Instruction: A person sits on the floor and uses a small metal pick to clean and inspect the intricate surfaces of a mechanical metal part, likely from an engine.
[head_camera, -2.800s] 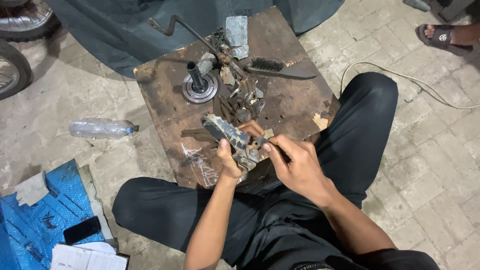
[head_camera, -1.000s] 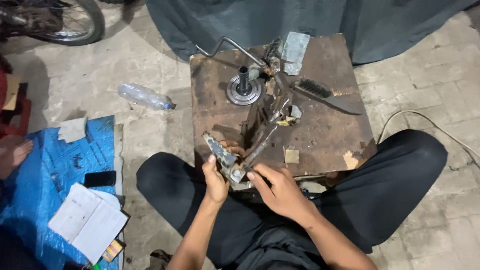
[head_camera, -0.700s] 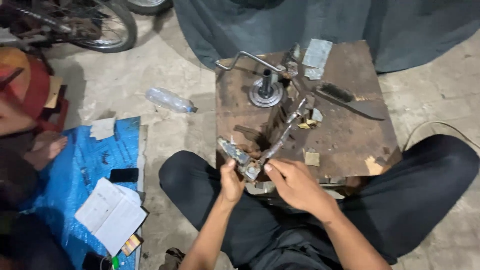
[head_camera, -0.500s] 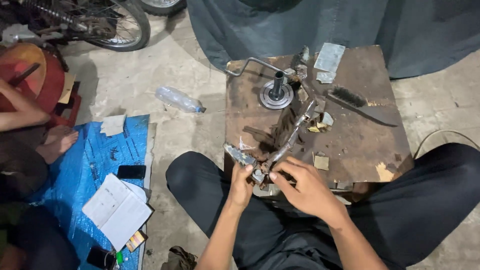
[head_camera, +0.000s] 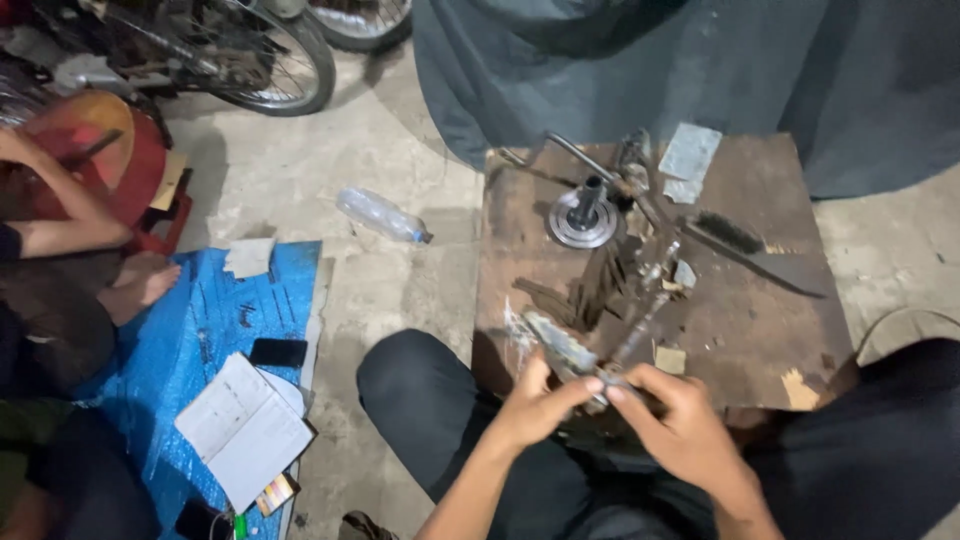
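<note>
At the near edge of a rusty brown board (head_camera: 740, 330), my left hand (head_camera: 535, 405) and my right hand (head_camera: 675, 420) both grip a small grey metal part (head_camera: 565, 350). A thin metal rod (head_camera: 640, 320) rises from it toward the board's middle. The fingertips of both hands meet at the part's near end. On the board's far side stand a round metal disc with an upright shaft (head_camera: 583, 215), a wire brush (head_camera: 725, 232) and a flat blade (head_camera: 790, 272). My dark trouser legs flank the board.
A clear plastic bottle (head_camera: 380, 215) lies on the concrete floor to the left. A blue tarp (head_camera: 190, 340) holds an open notebook (head_camera: 245, 428) and a black phone (head_camera: 277, 352). Another person (head_camera: 60, 260) sits at the far left. A motorbike wheel (head_camera: 265, 60) and grey cloth (head_camera: 720, 70) lie beyond.
The view has swung left, bringing in the tarp, the notebook and the seated person. My hands have stayed on the metal part at the board's near edge.
</note>
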